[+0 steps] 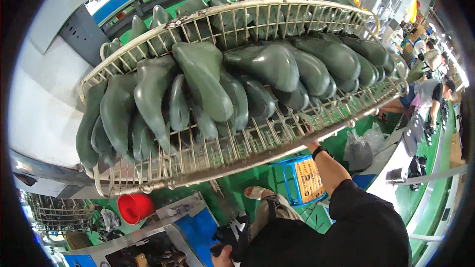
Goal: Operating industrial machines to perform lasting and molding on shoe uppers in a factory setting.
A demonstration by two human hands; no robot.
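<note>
Dark green shoe lasts [205, 76] hang in rows on a large cream wire rack [217, 160] that spans the view before me. My right hand [311, 144] reaches up to the rack's near lower rail and is closed on it, its fingers partly hidden by the wires. A black band [319, 152] circles that wrist. Low in the view, close to my body, my left hand [222, 257] is closed around a black shoe with white parts [233, 236]. The lower part of this hand is cut off by the picture's edge.
A blue stool with a tan top [308, 180] stands below the rack. Left lie a red bucket [135, 208] and a workbench with a blue panel [195, 235]. Plastic bags [360, 149] sit on the green floor. Another person [428, 94] bends over a line of shoes at right.
</note>
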